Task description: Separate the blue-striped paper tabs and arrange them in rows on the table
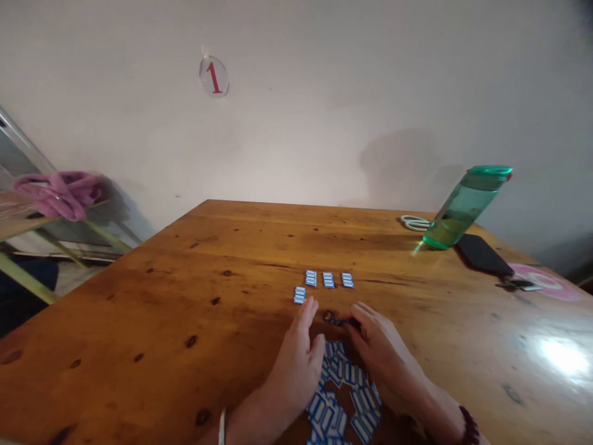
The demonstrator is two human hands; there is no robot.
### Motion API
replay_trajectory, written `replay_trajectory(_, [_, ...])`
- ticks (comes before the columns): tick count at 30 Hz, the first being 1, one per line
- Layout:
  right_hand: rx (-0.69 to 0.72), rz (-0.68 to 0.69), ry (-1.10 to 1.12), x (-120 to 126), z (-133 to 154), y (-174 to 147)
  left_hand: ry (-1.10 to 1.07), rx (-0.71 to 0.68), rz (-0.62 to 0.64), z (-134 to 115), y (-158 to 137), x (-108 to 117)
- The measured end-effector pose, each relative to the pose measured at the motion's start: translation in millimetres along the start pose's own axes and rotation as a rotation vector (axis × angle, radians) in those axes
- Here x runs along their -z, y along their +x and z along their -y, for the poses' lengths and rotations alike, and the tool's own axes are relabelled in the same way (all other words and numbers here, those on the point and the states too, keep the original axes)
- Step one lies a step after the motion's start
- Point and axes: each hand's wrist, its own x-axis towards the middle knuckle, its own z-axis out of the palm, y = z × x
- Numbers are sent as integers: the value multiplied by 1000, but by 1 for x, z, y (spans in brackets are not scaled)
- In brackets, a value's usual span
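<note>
My left hand point(299, 361) is upright on its edge over the table, fingers stretched out and thumb apart, holding nothing. Its fingertips are beside a small blue-and-white striped piece point(299, 295). Farther back, three similar pieces, one point(311, 278) at the left, one point(328, 280) in the middle and one point(347, 280) at the right, form a row. My right hand point(382, 346) has its fingers pinched together; a small dark thing shows at the tips, too unclear to name. Between my forearms lies a loose pile of the same blue-and-white pieces point(347, 372), partly covered by my hands.
A green translucent bottle point(466, 207) stands at the back right, near a white coiled cable point(414, 223). A black phone point(483, 254), keys point(516, 283) and a pink round mat point(546, 282) lie beyond. Pink cloth point(62, 191) sits on another surface at left.
</note>
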Motion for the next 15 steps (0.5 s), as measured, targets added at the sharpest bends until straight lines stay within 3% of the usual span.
replay_trajectory(7, [13,54,-46,-5,-3,0,260,67,227,-14,-20,-7])
replay_trajectory(15, [32,91,-34,-9,-6,0,312,101,226,-15,-18,-8])
